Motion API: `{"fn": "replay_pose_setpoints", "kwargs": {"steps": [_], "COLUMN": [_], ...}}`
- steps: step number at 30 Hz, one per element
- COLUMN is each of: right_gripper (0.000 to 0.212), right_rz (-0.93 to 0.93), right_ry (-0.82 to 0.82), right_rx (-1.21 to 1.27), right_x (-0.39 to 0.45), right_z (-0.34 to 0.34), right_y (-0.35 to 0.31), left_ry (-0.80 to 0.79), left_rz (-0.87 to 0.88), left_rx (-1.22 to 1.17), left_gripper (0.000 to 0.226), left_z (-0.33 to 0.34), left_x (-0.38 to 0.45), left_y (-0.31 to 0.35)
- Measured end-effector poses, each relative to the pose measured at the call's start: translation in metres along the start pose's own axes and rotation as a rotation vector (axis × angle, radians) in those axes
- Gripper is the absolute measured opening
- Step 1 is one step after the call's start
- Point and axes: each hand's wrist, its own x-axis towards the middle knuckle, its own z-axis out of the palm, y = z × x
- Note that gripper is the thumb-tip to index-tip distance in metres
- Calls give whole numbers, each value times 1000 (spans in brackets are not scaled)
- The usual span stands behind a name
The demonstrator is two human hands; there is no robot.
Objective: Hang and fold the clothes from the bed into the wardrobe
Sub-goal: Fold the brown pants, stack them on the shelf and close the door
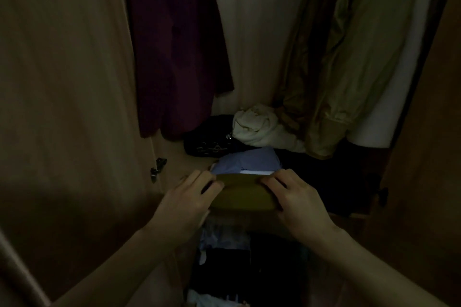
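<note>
Two bare forearms reach forward from the bottom of the view into a dim wardrobe. The left hand (193, 194) and the right hand (293, 197) grip the two short ends of a folded mustard-yellow garment (243, 194), fingers curled over its top, thumbs hidden beneath. The garment sits level at the front edge of the wardrobe shelf (174, 157), overlapping the near edge of a folded pale blue shirt (247, 159) that lies just behind it.

Further back on the shelf, a dark bag with metal trim (209, 142) rests beside a crumpled cream cloth (259, 127). A dark pile of clothing (331, 177) fills the shelf's right side. A maroon garment (174, 45) hangs above the left of the shelf, an olive jacket (349, 57) above the right. The open wardrobe door (62, 82) stands at the left.

To do this step well, it seems best to keep both hands level and slide the fold squarely onto the blue shirt, aligning the front edges. Releasing both ends together should keep the fold from opening. Lower shelves are too dark to read.
</note>
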Motion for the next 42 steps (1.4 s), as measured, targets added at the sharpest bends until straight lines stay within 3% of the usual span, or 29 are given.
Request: {"fn": "replay_pose_setpoints", "kwargs": {"steps": [10, 13, 20, 25, 30, 34, 37, 38, 42], "right_gripper": [53, 32, 62, 38, 37, 47, 27, 29, 50], "right_rz": [-117, -175, -293, -388, -457, -530, -655, -696, -864], "right_ry": [9, 33, -78, -43, -31, -111, -135, -157, -536], "right_rx": [-2, 30, 115, 134, 133, 144, 154, 147, 190], "right_x": [105, 145, 198, 234, 269, 289, 305, 313, 346], "right_z": [86, 117, 198, 243, 287, 319, 338, 345, 380], "right_y": [11, 16, 27, 31, 42, 50, 56, 60, 70], "left_ry": [-11, 22, 1, -34, -36, -43, -38, -52, -142], "left_rz": [-146, -176, -298, -373, -439, -473, -459, -483, -655], "left_rx": [2, -13, -3, 36, 157, 253, 327, 323, 313], "left_gripper": [60, 59, 55, 51, 37, 41, 37, 36, 28], "left_z": [56, 75, 107, 128, 163, 178, 182, 184, 197], "left_x": [16, 19, 3, -5, -3, 11, 19, 22, 29], "left_y": [-101, -135, -187, -208, -211, -207, -209, -207, -189]}}
